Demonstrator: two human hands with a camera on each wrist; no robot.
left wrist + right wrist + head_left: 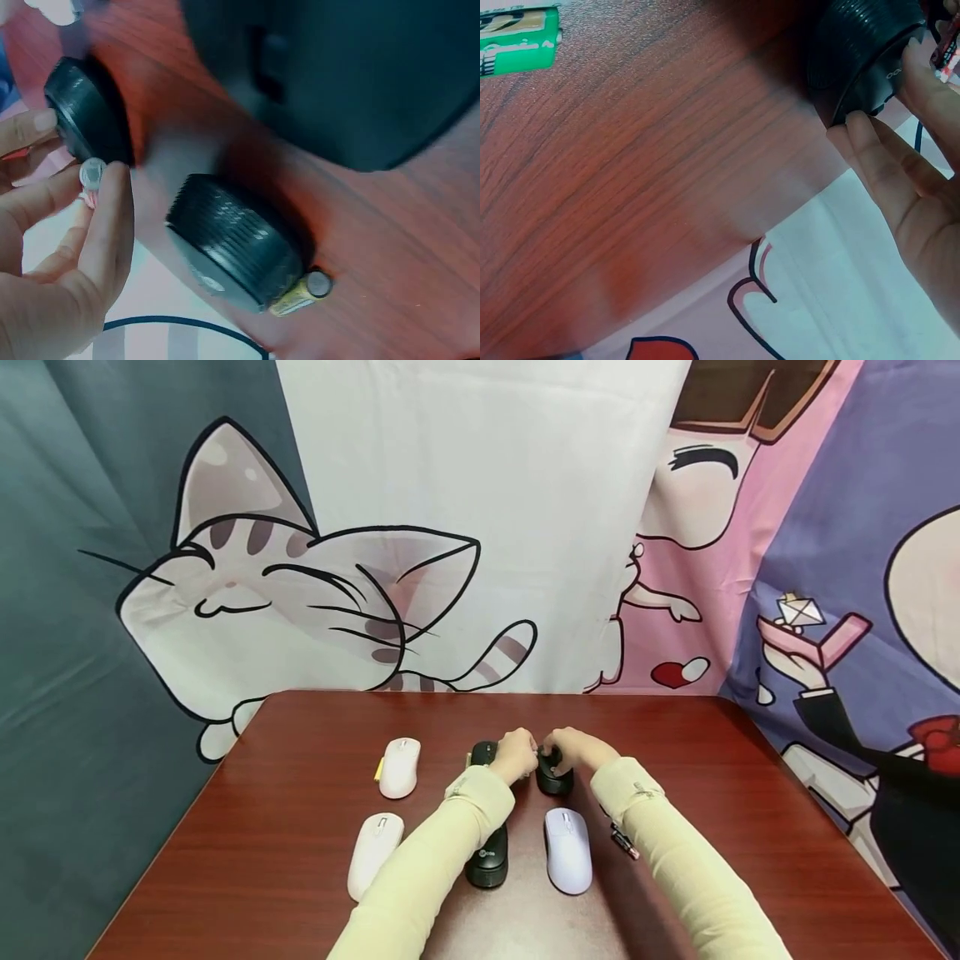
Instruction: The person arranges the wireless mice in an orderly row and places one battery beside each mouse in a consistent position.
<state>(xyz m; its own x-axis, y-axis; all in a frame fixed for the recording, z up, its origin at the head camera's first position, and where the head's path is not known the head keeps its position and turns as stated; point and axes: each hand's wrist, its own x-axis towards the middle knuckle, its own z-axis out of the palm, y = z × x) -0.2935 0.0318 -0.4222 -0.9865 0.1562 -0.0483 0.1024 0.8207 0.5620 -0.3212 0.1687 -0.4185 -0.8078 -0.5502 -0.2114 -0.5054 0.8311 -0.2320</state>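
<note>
The left grip [515,756] is narrow: its fingertips pinch a small red battery [948,51], its silvery end facing the camera in the left wrist view, just beside a black mouse. The right grip [577,747] holds that black mouse [554,777], thumb and fingers curled round its far end; I cannot tell whether it sits fully on the counter or is slightly raised.

The step in hand looks to be bringing battery and mouse together. No battery slot shows on this mouse, so fitting or laying alongside are both possible. The next move seems to call for a steady right grip while the left lines the battery up without dropping it or letting it roll.

Just left of the pair lies a second black mouse [236,244] with a yellow battery [300,294] against it. Nearer the person are a third black mouse [487,864], partly under the left sleeve [431,868], and a lavender mouse [567,853]. Farther left lie an upper white mouse [400,768], a yellow piece [378,769] showing behind it, and a lower white mouse [373,856]. A green battery [517,41] appears in the right wrist view.

The counter [262,793] is reddish-brown, wood-grained and glossy near its front. Behind it hangs a cloth [480,460] printed with a smiling cartoon cat and pink and violet panels.
</note>
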